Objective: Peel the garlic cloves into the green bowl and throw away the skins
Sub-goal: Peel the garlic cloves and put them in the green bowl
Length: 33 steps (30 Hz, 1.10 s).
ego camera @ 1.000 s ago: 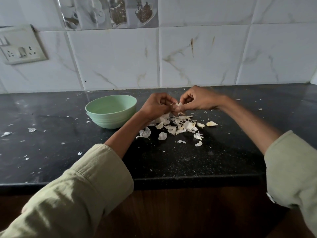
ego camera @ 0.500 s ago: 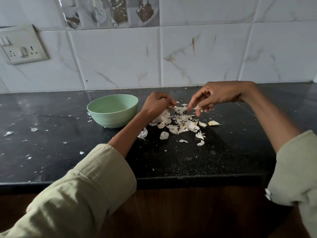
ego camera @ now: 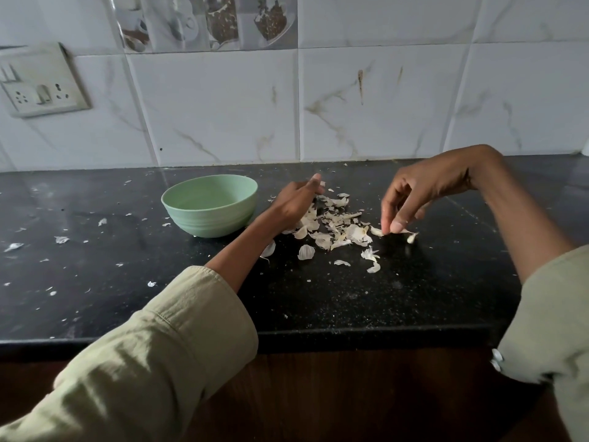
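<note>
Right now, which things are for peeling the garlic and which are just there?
For the job: green bowl, pile of garlic skins, clove on the counter, left hand, right hand reaching down beside the pile.

Just there: wall socket, wall tiles, black counter.
</note>
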Motion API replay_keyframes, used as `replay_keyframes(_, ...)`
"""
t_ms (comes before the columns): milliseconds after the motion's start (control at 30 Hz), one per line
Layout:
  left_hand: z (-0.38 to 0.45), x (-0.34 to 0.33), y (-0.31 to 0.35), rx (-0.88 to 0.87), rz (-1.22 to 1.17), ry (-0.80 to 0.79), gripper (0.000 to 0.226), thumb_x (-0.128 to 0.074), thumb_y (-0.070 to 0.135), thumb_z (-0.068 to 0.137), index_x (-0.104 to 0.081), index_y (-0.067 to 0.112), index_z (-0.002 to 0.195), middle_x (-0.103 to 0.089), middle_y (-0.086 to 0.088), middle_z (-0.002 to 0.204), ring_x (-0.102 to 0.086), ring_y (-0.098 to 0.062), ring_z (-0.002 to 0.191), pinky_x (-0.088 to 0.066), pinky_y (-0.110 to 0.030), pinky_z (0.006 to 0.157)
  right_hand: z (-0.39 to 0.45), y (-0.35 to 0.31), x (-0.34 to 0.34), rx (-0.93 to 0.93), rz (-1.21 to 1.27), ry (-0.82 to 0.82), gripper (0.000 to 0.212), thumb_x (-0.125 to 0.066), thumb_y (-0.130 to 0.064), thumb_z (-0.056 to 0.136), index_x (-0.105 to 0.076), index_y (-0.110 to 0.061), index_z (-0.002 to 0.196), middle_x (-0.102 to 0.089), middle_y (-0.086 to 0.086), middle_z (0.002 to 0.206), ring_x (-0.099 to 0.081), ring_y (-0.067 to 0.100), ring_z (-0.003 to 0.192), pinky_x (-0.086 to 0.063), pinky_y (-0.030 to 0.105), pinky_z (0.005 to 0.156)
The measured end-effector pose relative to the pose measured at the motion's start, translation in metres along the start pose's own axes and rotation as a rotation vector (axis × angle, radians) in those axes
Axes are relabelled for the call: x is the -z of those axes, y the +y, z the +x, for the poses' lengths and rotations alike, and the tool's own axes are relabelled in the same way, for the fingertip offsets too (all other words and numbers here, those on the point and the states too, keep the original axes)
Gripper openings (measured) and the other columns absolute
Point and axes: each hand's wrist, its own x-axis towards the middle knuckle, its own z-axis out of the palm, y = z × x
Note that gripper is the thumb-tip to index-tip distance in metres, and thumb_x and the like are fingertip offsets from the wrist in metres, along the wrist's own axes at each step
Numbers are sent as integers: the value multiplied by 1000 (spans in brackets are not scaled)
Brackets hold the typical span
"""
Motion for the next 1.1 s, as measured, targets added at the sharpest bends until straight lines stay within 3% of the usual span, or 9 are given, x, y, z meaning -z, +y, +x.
replay_keyframes(133,2,0,2,-17,-80,58,55,-33,42,114,-74,5,117,-72,-10,127,-65,-17,114,-48,-26,99,18,7,-1,104,179,314,19,-73,-29,93,-80,-18,107,-73,10,100,-54,16,79,-45,25,69)
replay_keyframes(233,4,0,0,-10,-83,49,51,-36,39,114,-72,4,122,-72,-9,126,-65,-15,110,-48,-23,93,54,4,-9,109,77,647,29,-66,-15,100,-69,-12,129,-67,10,129,-62,11,93,-50,19,79)
replay_keyframes(367,3,2,1,-13,-55,28,49,-36,39,114,-69,5,130,-70,-9,133,-63,-17,119,-43,-32,108,90,-6,-26,30,-134,526,48,-51,8,99,-54,-9,144,-51,10,148,-55,24,130,-49,32,104)
replay_keyframes(533,6,3,-1,15,-146,91,55,-34,46,112,-74,9,117,-75,-10,120,-69,-23,115,-47,-43,113,86,-27,-28,193,-26,506,31,-57,8,97,-70,-15,114,-72,-7,101,-70,18,93,-52,30,76)
replay_keyframes(600,8,4,-2,23,-168,107,56,-32,47,113,-77,16,99,-78,-9,108,-72,-21,107,-51,-39,108,76,-34,-27,307,-12,452,30,-62,2,98,-74,-17,117,-77,-9,100,-73,23,92,-56,43,85)
replay_keyframes(733,12,4,-1,3,-132,126,55,-38,40,113,-78,12,89,-77,-3,87,-70,-9,78,-52,-22,79,52,-39,-19,360,54,341,37,-78,-20,92,-68,-21,128,-75,-8,119,-72,12,110,-56,39,101)
replay_keyframes(867,9,5,-4,-16,-218,72,35,-53,19,107,-79,6,88,-80,-14,94,-77,-25,91,-60,-32,86,31,-31,-12,241,-43,259,68,-87,-41,76,-58,-32,137,-66,-11,127,-71,7,105,-58,34,96)
replay_keyframes(933,7,5,-5,-53,-175,62,28,-54,4,97,-80,6,88,-80,-12,92,-76,-22,88,-59,-30,79,30,-28,-14,167,-94,180,76,-90,-44,71,-55,-36,138,-61,-11,130,-71,7,103,-58,31,93)
replay_keyframes(1100,8,4,-3,-53,-148,62,40,-40,-11,77,-76,7,76,-77,-14,77,-70,-19,70,-50,-23,61,52,-43,-26,252,-145,236,56,-88,-42,77,-64,-31,127,-73,-7,112,-71,6,88,-52,20,73)
